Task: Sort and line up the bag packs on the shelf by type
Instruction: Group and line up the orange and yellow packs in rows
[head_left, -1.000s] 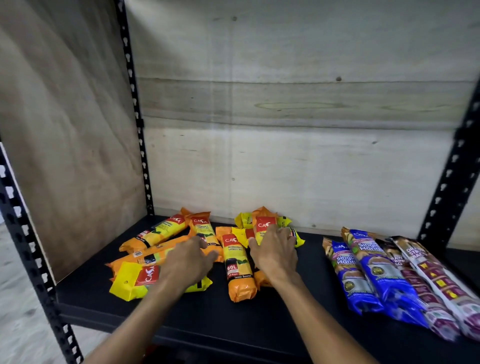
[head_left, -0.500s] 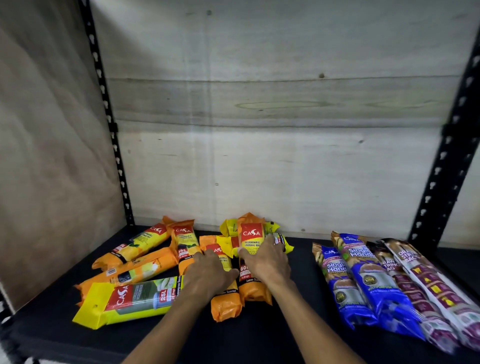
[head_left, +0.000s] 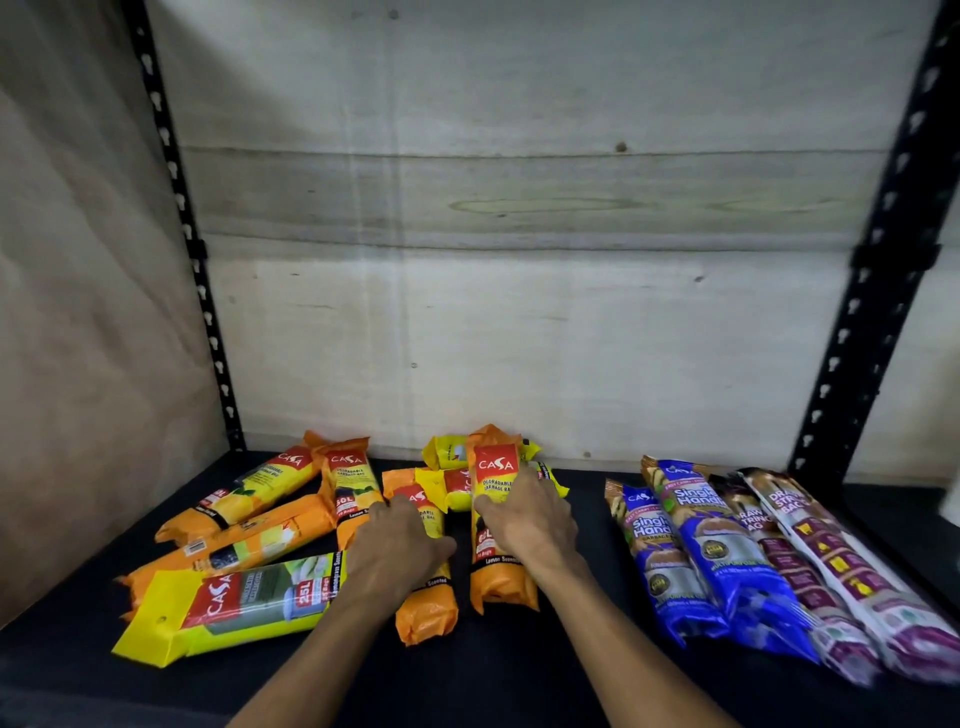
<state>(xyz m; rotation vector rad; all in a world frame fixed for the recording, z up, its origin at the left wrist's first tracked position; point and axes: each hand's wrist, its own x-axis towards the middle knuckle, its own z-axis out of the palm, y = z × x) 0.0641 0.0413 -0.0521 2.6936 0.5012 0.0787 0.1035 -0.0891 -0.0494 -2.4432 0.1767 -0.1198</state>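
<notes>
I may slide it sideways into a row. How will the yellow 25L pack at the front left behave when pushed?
The yellow 25L pack with its glossy plastic wrap probably slides easily on the dark shelf. Its rounded roll body may roll or pivot. The flat header flap looks floppy, so push the body.

Orange packs (head_left: 503, 525) jumbled left (blue/purple (head_left: 727, 561) lined right).

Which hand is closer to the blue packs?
Right. The right hand rests on an orange pack just left of the blue packs; the left hand lies farther left.
</notes>
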